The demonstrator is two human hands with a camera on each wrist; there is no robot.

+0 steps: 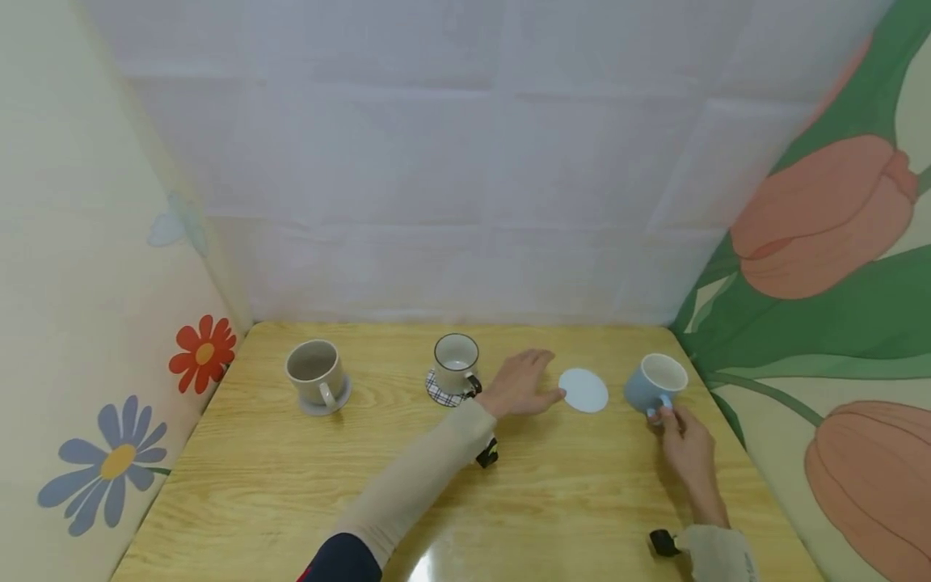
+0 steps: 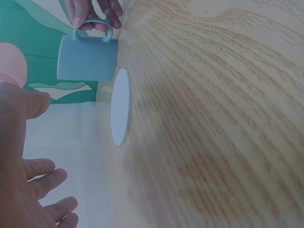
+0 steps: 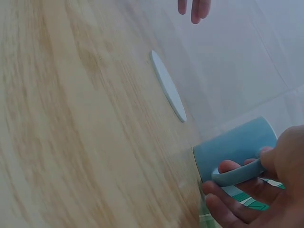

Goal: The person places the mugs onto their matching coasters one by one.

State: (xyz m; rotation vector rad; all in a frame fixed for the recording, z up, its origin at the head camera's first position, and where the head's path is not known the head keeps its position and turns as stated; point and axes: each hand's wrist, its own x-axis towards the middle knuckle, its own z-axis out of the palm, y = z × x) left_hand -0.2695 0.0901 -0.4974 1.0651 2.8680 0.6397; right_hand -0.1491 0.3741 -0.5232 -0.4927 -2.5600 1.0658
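At the right end of the table stands a light blue mug (image 1: pixel 644 390), upright. My right hand (image 1: pixel 687 453) grips its handle, fingers curled through it in the right wrist view. A round white coaster (image 1: pixel 584 390) lies flat to the left of that mug, a short gap between them. My left hand (image 1: pixel 522 383) hovers just left of the coaster with its fingers spread and relaxed, holding nothing. In the left wrist view the coaster (image 2: pixel 121 107) sits apart from the fingers (image 2: pixel 50 183).
Behind my left wrist a white mug with a dark rim (image 1: pixel 456 356) stands on a checked coaster (image 1: pixel 440 393). Farther left, a beige mug (image 1: pixel 315 370) stands on a grey coaster (image 1: pixel 340 402). A white sheet (image 1: pixel 451 178) hangs along the table's back edge.
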